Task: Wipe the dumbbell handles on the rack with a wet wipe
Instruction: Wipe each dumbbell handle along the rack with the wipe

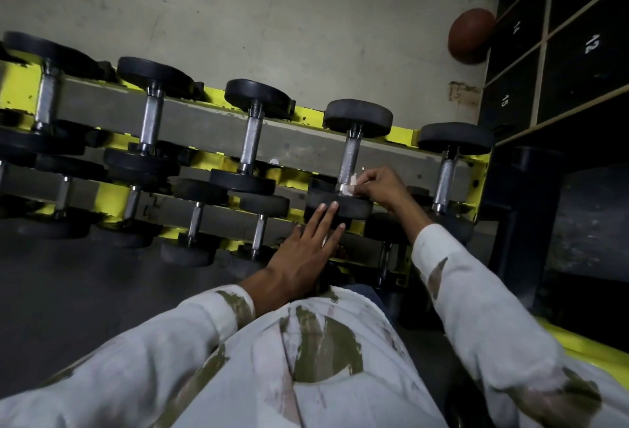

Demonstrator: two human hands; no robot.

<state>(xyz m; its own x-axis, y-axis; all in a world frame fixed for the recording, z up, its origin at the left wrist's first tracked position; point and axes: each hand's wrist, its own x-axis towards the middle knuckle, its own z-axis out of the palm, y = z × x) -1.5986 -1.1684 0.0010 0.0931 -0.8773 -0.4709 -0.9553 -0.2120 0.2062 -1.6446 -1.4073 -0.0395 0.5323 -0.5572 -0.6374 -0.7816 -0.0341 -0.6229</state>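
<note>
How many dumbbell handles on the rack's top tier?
5, left to right: first handle, second handle, third handle, fourth handle at the wet wipe, fifth handle. More may be cut off left.

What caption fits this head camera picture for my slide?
Right hand presses a wet wipe to a dumbbell handle; left hand touches its weight.

White long-sleeved top [258, 369] with olive blotches, possibly faint pinkish streaks too.
</note>
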